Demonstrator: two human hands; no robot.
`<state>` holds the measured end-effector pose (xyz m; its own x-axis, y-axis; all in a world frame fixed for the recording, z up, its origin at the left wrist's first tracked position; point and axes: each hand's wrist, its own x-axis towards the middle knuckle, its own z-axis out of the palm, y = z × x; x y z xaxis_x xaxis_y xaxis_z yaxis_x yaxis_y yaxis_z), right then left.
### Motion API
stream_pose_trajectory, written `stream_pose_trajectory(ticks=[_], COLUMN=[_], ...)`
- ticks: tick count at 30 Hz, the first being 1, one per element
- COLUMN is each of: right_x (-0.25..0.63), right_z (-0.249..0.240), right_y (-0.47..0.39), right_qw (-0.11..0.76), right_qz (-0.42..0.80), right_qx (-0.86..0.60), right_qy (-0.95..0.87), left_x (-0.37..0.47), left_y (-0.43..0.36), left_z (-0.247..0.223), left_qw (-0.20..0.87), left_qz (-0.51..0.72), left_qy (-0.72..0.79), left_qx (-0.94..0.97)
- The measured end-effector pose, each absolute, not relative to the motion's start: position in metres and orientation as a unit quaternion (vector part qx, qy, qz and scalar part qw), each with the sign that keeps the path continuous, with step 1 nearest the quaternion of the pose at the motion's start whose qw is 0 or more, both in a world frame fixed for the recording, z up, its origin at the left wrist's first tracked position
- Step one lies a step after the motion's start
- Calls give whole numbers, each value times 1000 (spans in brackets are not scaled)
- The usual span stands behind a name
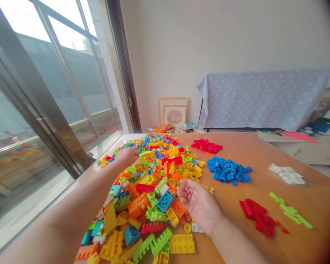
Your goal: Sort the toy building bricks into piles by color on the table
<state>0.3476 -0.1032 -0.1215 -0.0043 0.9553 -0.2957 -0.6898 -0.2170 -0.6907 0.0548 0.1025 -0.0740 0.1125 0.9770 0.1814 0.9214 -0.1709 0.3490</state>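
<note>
A big mixed pile of plastic toy bricks [139, 205] covers the left and middle of the table. My left hand [129, 154] reaches to the pile's far left part, beside a dark green piece [139, 149]; its fingers are mostly hidden, so I cannot tell what they hold. At the pile's right edge, my right hand [199, 205] is turned palm up with its fingers curled. A small red piece [188, 191] rests in those fingers. Just below this hand lie a yellow ring [187, 228] and a flat yellow brick [182, 244].
On the wooden table [217, 234], single-colour groups lie to the right: pinkish-red pieces [206, 146], blue pieces [228, 170], white pieces [287, 173], red bricks [260, 217] and lime green pieces [291, 211]. A window [68, 69] borders the left. Behind stands a cloth-covered object [264, 99].
</note>
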Motion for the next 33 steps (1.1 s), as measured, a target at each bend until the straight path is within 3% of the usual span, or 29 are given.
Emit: stream_pose_trajectory(ticks=[4,8,10,14,33], right_x=[345,345,345,346,343], right_z=[-112,-110,-110,-110,-122], right_y=[-103,-104,-104,-106,-109], right_qw=[591,593,592,599,602], right_qz=[723,729,734,740,712], right_qx=[-334,-308,-291,-260,-330], right_qy=[-128,-149,-162,-163,-147], left_x=[76,120,143,175,170], left_y=[95,55,28,-13,-47], left_z=[-59,-53,-55,-62,-63], left_qw=[66,200,281,343,312], left_qz=[221,284,262,222,241], left_qy=[623,512,444,387,330], left_qx=[747,786,809,827,858])
